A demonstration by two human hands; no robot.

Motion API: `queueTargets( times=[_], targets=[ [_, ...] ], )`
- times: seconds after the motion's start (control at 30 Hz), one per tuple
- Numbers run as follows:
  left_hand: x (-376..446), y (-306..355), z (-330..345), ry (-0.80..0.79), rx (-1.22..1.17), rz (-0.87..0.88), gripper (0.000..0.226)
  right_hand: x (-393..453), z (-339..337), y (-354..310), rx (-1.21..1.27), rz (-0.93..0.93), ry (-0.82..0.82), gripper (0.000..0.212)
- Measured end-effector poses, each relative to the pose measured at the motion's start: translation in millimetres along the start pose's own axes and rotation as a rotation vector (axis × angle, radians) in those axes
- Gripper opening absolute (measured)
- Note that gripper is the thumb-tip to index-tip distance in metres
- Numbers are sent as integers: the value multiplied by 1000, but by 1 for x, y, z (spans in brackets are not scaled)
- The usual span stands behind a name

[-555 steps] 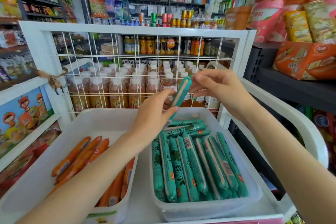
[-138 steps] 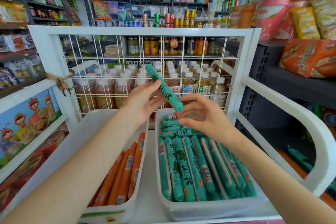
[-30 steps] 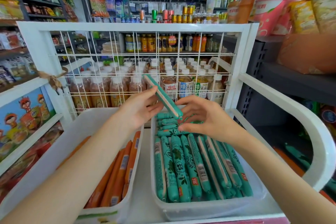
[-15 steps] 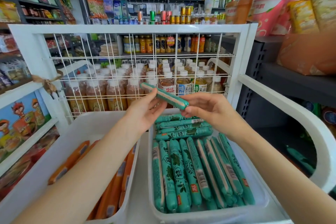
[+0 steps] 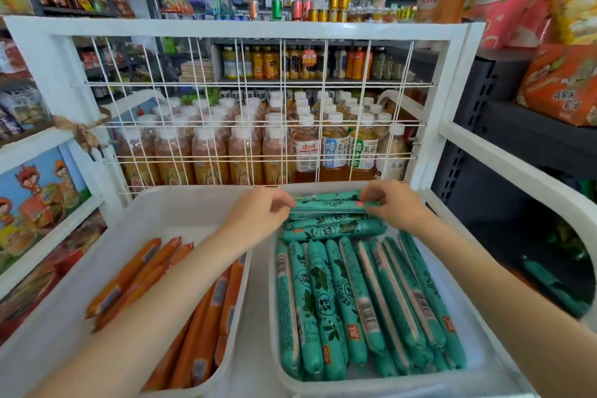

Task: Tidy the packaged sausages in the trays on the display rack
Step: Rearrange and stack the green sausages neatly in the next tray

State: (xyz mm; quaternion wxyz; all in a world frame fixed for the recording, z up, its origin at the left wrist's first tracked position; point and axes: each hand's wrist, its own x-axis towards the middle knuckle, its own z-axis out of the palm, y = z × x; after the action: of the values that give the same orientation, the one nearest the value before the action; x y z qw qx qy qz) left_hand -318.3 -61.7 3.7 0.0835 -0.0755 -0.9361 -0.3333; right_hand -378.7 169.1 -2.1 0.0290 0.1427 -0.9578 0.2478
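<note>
Nearest me, the green sausages (image 5: pixel 361 304) in the right tray (image 5: pixel 484 362) lie in a neat row with their long axes running away from me, front to back, while the orange sausages (image 5: pixel 206 317) in the left tray (image 5: pixel 64 326) lie looser and slanted. Farther in, a few green packs are laid crosswise at the back of the right tray, and that is where my hands are. I hold one green sausage (image 5: pixel 328 205) level over that crosswise stack, its long axis running left to right, parallel to the packs just under it and square to the near row. My left hand (image 5: pixel 258 216) pinches its left end with curled fingertips, and my right hand (image 5: pixel 394 207) pinches the right end the same way; both are equally near, one at each tip. I judge the coming move to be a straight lowering onto the stack against the tray's back wall, keeping that sideways axis. Whether it already touches the pack beneath, I cannot tell. Beyond stand the wire grid (image 5: pixel 258 107) of the rack and bottled drinks (image 5: pixel 210 155).
</note>
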Motion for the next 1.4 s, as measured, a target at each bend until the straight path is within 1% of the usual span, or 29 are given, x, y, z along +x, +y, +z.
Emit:
queueTargets(
  times=[0.1, 0.23, 0.3, 0.37, 0.4, 0.43, 0.47, 0.53, 0.57, 0.6, 0.63, 0.7, 0.73, 0.83, 0.93, 1.0, 1.03, 1.07, 1.13, 1.17, 1.23, 1.3, 1.4],
  targets=[
    [-2, -3, 4, -55, 62, 17, 22, 0, 4, 0, -115, -67, 55, 20],
    [-4, -2, 7, -81, 94, 43, 22, -4, 7, 4, -172, -106, 65, 28],
    [-4, 0, 5, -95, 112, 61, 22, -9, 6, 4, -157, -106, 73, 28],
    [-5, 3, 2, -102, 123, 72, 22, -15, 4, -1, -130, -124, 130, 23],
    [-5, 4, 0, -102, 122, 73, 22, -19, 2, -7, -86, -143, 166, 21],
    [-6, 5, -1, -103, 120, 72, 22, -23, 1, -15, -20, -167, 164, 19],
    [-7, 4, -3, -104, 121, 68, 23, -28, 1, -26, 46, -198, 99, 20],
    [-11, 3, -5, -113, 140, 60, 23, -38, 8, -48, 70, -266, -185, 29],
    [-13, 2, -6, -116, 157, 54, 23, -41, 14, -57, 26, -282, -332, 37],
    [-15, 1, -7, -115, 171, 49, 23, -43, 22, -65, -35, -290, -436, 46],
    [-18, 0, -8, -114, 175, 40, 23, -43, 29, -71, -83, -297, -490, 55],
    [-21, -2, -10, -102, 168, 27, 22, -40, 40, -80, -120, -297, -516, 66],
    [-22, -3, -11, -95, 164, 22, 22, -38, 43, -84, -121, -290, -510, 66],
    [-26, -4, -13, -82, 140, 11, 21, -35, 43, -90, -54, -277, -490, 50],
    [-31, -4, -16, -85, 85, 34, 21, -38, 28, -79, 177, -166, -507, 37],
    [-32, -2, -18, -172, -26, 50, 21, -41, 11, -68, 387, -109, -432, 26],
    [-32, 1, -19, -254, -129, 41, 25, -42, 0, -65, 489, -113, -375, 21],
    [-32, 5, -20, -345, -240, 18, 33, -43, -11, -64, 565, -145, -314, 18],
    [-31, 18, -19, -475, -385, -7, 52, -45, -30, -69, 581, -253, -190, 16],
    [-30, 25, -18, -504, -437, 13, 53, -46, -38, -73, 546, -309, -132, 16],
    [-26, 40, -16, -487, -522, 76, 42, -48, -49, -84, 474, -416, -22, 15],
    [-24, 50, -15, -415, -615, 104, 33, -50, -56, -91, 400, -519, 97, 14],
    [-23, 54, -13, -388, -689, 129, 22, -52, -55, -92, 197, -631, 302, 13]
  ],
)
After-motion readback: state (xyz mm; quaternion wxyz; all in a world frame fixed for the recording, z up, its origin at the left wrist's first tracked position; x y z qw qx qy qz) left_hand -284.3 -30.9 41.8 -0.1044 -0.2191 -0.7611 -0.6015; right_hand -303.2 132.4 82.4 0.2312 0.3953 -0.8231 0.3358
